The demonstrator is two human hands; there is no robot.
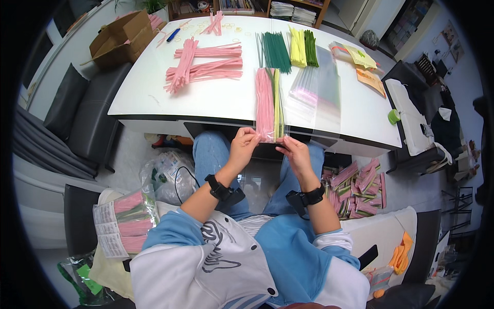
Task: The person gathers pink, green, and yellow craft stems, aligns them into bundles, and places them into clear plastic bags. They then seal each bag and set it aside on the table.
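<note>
A clear plastic bag (266, 104) filled with pink, green and yellow pipe cleaners lies over the table's front edge. My left hand (245, 143) pinches its near left corner, while my right hand (294, 150) pinches the near right corner. Beyond the bag lie dark green stems (276, 52), a bundle of yellow pipe cleaners (297, 46) and a bundle of green pipe cleaners (311, 48). To their left, several pink pipe cleaner bundles (212, 69) are laid out, one across the others. Flat clear bags (320, 92) are stacked right of the filled bag.
A blue pen (173, 35) and loose rubber bands (227, 26) are at the table's far left. An open cardboard box (123, 38) stands beyond that side. Filled bags are piled on the floor (357, 189) at right; more packs (129, 224) rest on the seat at left.
</note>
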